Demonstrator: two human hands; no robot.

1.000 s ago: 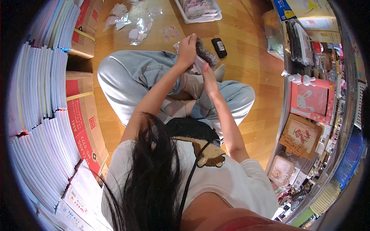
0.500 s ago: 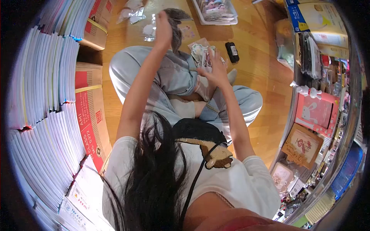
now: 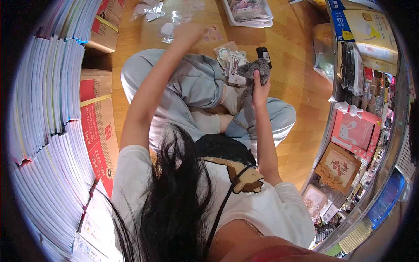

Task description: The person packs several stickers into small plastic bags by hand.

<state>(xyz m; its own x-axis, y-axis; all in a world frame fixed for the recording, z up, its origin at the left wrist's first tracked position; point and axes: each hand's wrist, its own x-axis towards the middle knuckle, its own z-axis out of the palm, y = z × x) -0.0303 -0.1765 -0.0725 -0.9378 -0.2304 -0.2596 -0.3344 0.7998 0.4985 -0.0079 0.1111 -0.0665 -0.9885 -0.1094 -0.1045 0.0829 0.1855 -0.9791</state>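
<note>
A grey fluffy cloth (image 3: 248, 72) is gripped in my right hand (image 3: 261, 89), raised above my right knee, with part of it hanging down below the fingers. Just left of it, a small pile of paper cut-out stickers (image 3: 230, 59) lies on the floor by my foot; the cloth overlaps its edge in this view. A black object with a white label (image 3: 263, 54) is partly covered by the cloth. My left hand (image 3: 192, 35) reaches over the floor beside a pink-patterned clear sheet (image 3: 214, 35). Motion blurs its fingers.
Clear plastic packets (image 3: 167, 29) lie at the upper left. A white bin (image 3: 248, 24) of small packets stands at the back. Stacked books (image 3: 52, 83) and cardboard boxes (image 3: 98, 122) line the left; a crowded shelf (image 3: 325, 144) runs along the right.
The grey cloth has passed from my left hand to my right hand, moving right and toward me. My right hand, open earlier, now grips it. My left hand is slightly lower and farther right.
</note>
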